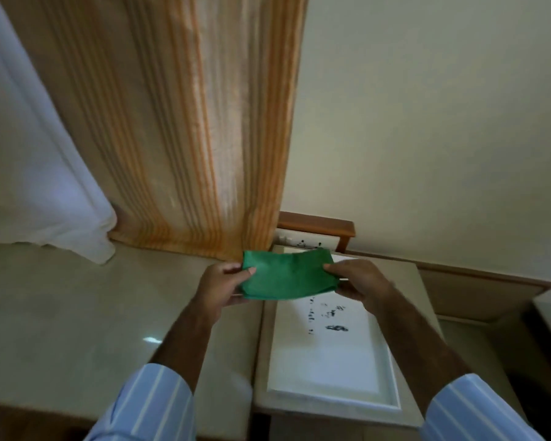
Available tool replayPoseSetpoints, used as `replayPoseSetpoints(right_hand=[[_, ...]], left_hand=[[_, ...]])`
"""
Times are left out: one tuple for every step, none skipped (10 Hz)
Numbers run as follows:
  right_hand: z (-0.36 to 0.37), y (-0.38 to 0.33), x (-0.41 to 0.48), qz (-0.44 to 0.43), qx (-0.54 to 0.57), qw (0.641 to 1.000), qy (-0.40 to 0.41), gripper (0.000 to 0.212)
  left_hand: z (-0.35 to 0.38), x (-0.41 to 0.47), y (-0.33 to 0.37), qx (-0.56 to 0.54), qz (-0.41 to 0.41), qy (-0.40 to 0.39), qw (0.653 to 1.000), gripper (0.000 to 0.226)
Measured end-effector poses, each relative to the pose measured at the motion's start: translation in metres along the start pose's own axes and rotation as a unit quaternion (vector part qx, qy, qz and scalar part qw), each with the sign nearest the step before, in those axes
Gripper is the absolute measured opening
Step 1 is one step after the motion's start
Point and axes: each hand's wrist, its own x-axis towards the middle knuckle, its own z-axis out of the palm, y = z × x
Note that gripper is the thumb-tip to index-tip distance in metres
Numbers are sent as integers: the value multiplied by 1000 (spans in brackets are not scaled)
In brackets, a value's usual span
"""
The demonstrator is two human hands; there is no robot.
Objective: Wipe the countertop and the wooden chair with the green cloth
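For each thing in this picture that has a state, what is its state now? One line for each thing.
green cloth: folded, held in the air between both hands, not touching any surface
left hand: closed on the cloth's left edge
right hand: closed on the cloth's right edge
orange striped curtain: hanging down, hem resting on the countertop
white curtain: hanging, end lying on the countertop
countertop: bare and glossy
wall socket: nothing plugged in

A home room: striped orange curtain [185, 138], stone countertop [61, 313], wall socket [306, 241].

Soft daylight, slight blur, edges warped
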Motion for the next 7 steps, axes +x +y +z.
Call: replayPoseSetpoints(right_hand=[[-32, 34, -1, 0, -67, 997, 32, 20], [-53, 67, -3, 16, -102, 992, 73, 21], [-65, 99, -8, 42, -154, 982, 101, 18], [-67, 121, -11, 48, -256, 958, 118, 19], [-64, 127, -14, 36, -306, 941, 137, 29], [-50, 119, -18, -13, -386, 908, 163, 59], [-42, 91, -19, -134, -469, 856, 174, 72]], left_hand=[[30, 2, -21, 53, -15, -39, 998, 21], [54, 0, -49, 134, -12, -61, 989, 13], [70, -5, -79, 203, 23, -52, 978, 7], [78, -11, -96, 285, 69, -35, 955, 5], [83, -10, -99, 361, 111, -24, 926, 12], [83, -9, -90, 455, 168, -5, 875, 24], [87, -3, -60, 511, 251, -9, 822, 47]])
